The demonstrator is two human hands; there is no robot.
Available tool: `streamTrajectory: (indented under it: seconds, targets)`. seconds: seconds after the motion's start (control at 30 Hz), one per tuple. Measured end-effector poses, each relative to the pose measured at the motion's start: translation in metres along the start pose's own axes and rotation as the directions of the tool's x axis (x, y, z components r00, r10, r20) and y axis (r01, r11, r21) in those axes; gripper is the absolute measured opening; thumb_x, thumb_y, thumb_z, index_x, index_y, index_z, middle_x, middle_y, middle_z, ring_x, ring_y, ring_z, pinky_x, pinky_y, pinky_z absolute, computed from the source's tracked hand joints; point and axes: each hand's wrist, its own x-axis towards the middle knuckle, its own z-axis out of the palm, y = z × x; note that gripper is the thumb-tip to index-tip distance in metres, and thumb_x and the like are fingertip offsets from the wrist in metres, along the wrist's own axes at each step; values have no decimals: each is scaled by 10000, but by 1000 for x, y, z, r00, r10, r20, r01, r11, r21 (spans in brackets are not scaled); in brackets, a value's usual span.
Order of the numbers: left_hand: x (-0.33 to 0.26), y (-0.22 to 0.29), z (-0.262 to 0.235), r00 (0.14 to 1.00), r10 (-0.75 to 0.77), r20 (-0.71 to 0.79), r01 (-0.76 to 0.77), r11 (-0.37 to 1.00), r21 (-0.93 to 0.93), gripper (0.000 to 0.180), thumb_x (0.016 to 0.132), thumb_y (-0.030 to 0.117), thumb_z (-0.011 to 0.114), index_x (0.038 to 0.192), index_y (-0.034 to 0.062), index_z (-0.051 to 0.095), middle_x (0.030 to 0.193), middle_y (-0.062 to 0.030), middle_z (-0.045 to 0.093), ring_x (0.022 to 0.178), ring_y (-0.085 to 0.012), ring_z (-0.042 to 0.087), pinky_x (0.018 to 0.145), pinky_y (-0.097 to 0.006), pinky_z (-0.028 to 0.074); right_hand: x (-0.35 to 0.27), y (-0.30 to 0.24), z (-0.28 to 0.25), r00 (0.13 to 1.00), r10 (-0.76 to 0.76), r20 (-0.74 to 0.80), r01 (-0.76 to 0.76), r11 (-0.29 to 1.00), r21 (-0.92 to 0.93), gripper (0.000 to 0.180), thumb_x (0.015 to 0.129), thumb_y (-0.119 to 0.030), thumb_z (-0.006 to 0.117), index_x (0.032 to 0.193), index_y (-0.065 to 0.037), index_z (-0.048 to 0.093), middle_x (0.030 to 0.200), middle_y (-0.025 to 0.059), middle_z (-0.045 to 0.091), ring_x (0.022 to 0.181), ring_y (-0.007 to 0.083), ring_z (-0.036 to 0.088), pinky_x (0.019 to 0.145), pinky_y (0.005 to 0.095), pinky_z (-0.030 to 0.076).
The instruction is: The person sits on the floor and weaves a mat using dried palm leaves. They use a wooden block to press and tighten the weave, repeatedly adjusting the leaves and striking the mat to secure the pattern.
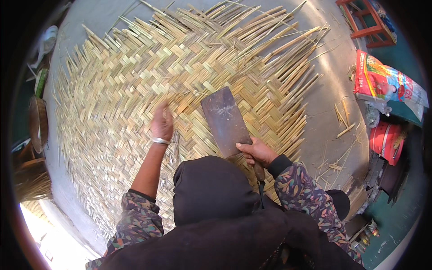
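A large woven mat of flat, pale yellow-green split stalks [112, 96] spreads across the ground before me, in a zigzag weave with loose ends sticking out along its edges. My right hand [258, 153] grips the handle of a broad, dark-bladed cleaver [225, 116]. The blade lies over the middle of the mat, pointing away and a little left; I cannot tell whether it touches the weave. To its left, my left hand [162, 123], wearing a silver bangle [160, 141], is over the mat. Its blurred fingers look stretched out, with nothing seen in them.
Loose stalk pieces [345, 130] litter the grey floor on the right. Beyond them are a colourful printed sack [382, 81], a red bucket [384, 139] and a reddish wooden stool [366, 22]. A brown, flat oval object [38, 123] and a straw bundle [33, 182] stand at the left.
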Motion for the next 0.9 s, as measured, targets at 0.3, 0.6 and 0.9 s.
streamTrajectory:
  seconds: [0.3,0.6,0.9]
  targets:
    - [34,42,37,917,54,395,-61,998,6,208,911,81,530,1086,65,640,962,-134,668,880,-266,655,790,-340,512,15,37,2,998,5,70,-20,978,210,237,911,-223,624,970,-97,433,557,-23,392,409,97,404,417,287,378]
    - [44,52,50,906,-56,419,-55,967,247,188,895,141,532,1003,55,660,961,-193,654,927,-366,619,830,-429,484,36,42,10,969,58,239,-134,939,317,252,964,-261,571,783,-141,443,518,-53,352,405,80,344,451,288,359]
    - [55,62,53,889,-200,412,116,969,219,174,836,157,553,888,27,656,926,-212,659,883,-368,629,810,-437,492,43,49,-6,903,89,421,-259,894,365,341,1000,-280,496,687,-161,434,516,-79,334,413,50,312,474,261,330]
